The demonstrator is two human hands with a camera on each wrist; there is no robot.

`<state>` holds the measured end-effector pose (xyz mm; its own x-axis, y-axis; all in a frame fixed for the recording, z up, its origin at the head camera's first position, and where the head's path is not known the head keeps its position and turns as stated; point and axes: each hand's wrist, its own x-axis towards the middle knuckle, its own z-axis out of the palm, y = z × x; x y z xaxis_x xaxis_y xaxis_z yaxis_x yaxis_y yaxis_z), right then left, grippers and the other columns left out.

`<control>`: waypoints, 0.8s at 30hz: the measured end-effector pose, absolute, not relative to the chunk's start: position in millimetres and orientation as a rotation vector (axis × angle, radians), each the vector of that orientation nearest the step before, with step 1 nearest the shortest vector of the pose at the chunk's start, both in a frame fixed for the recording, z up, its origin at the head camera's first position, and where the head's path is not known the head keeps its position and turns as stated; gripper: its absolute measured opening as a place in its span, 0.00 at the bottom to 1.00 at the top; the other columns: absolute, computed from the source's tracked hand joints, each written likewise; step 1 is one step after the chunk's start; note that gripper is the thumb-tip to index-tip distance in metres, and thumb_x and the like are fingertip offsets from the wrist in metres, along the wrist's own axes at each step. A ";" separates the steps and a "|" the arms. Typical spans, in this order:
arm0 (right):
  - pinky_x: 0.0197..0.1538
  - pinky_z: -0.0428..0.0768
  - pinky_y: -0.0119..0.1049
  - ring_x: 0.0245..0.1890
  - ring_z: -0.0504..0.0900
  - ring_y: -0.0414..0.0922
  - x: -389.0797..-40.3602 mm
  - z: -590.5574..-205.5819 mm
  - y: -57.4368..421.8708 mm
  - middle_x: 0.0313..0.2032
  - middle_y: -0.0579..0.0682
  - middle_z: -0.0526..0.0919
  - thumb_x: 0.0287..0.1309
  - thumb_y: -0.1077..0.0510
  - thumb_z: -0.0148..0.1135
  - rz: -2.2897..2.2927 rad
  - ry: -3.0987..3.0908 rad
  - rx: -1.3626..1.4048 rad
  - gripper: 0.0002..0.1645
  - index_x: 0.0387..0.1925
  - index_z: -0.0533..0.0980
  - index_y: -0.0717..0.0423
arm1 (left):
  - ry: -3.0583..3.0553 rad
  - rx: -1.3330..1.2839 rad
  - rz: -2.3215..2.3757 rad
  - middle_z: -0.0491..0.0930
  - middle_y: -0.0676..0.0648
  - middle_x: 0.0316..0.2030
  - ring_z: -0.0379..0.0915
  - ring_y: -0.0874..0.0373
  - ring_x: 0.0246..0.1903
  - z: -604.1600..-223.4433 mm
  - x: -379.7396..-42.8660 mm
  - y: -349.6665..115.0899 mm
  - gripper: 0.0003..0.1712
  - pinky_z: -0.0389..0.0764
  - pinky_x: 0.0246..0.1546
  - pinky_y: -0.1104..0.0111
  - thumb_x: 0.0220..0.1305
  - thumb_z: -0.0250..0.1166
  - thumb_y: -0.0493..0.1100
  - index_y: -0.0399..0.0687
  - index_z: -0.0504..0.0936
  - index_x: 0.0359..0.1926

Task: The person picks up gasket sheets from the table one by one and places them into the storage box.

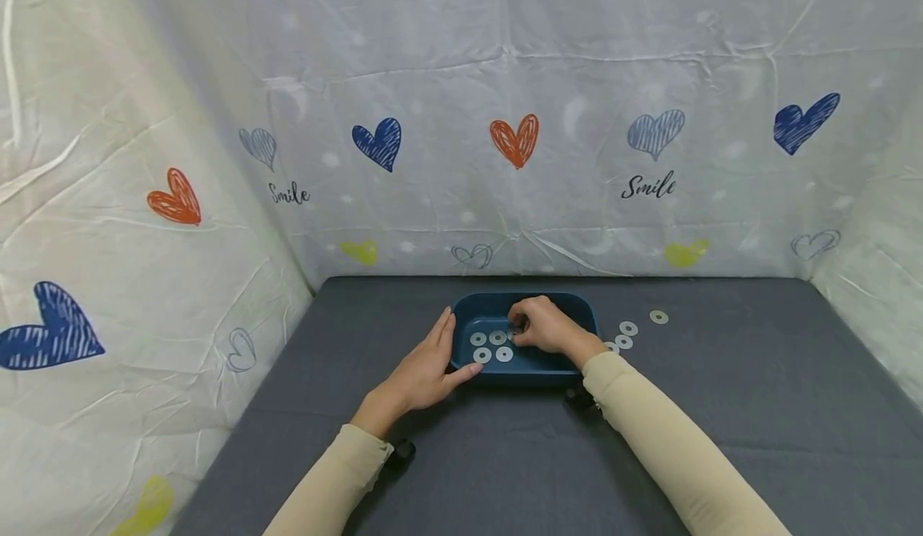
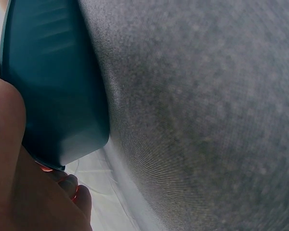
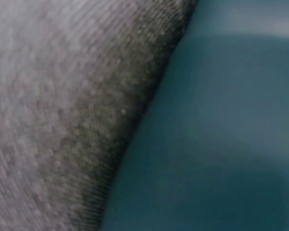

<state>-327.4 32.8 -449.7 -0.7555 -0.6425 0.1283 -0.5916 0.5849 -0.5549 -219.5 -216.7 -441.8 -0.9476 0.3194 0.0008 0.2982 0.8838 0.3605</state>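
Note:
A dark blue rectangular tray (image 1: 548,376) stands on the grey cloth, with several flat pale washers (image 1: 499,355) lying in its left half. My left hand (image 1: 425,369) rests against the tray's left side, fingers straight along the rim and thumb at the front corner. In the left wrist view, that hand touches the tray's outer wall (image 2: 58,91). My right hand (image 1: 546,326) reaches into the tray from the right. Its thumb and fingers pinch a washer beside the others, partly covered by the fingertips. The right wrist view shows only tray wall (image 3: 221,125) and cloth.
To the right of the tray, several more washers (image 1: 623,342) lie on the grey cloth (image 1: 721,408), one (image 1: 652,317) apart from the rest. White curtains (image 1: 447,199) printed with hearts hang behind the table and at both sides.

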 end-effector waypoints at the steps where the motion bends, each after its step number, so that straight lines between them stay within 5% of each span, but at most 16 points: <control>1: 0.44 0.84 0.39 0.36 0.83 0.43 -326.8 -449.0 33.8 0.46 0.55 0.86 0.58 0.61 0.74 -0.898 2.715 -1.059 0.20 0.51 0.83 0.64 | 2.992 0.494 0.561 0.34 0.40 0.82 0.42 0.44 0.79 -442.1 -220.2 -216.6 0.61 0.56 0.75 0.49 0.70 0.52 0.75 0.36 0.40 0.81; 11: 0.46 0.83 0.42 0.41 0.83 0.47 -304.6 -428.6 55.8 0.53 0.58 0.82 0.59 0.56 0.75 -0.822 2.707 -1.090 0.28 0.59 0.79 0.63 | 2.987 0.491 0.567 0.33 0.40 0.82 0.44 0.42 0.79 -440.2 -220.0 -216.8 0.61 0.57 0.74 0.48 0.70 0.52 0.75 0.37 0.39 0.81; 24: 0.44 0.81 0.43 0.45 0.82 0.53 -273.9 -410.2 113.3 0.53 0.56 0.81 0.62 0.55 0.72 -0.907 2.741 -1.154 0.24 0.57 0.80 0.60 | 2.999 0.541 0.590 0.34 0.39 0.82 0.42 0.42 0.79 -443.2 -221.0 -217.6 0.61 0.55 0.75 0.48 0.70 0.54 0.74 0.35 0.40 0.81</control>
<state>-273.9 113.3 -410.2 -0.7242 -0.6634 0.1880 -0.6445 0.5545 -0.5264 -221.0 -217.6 -443.2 -0.9386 0.3438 0.0297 0.3294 0.8670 0.3739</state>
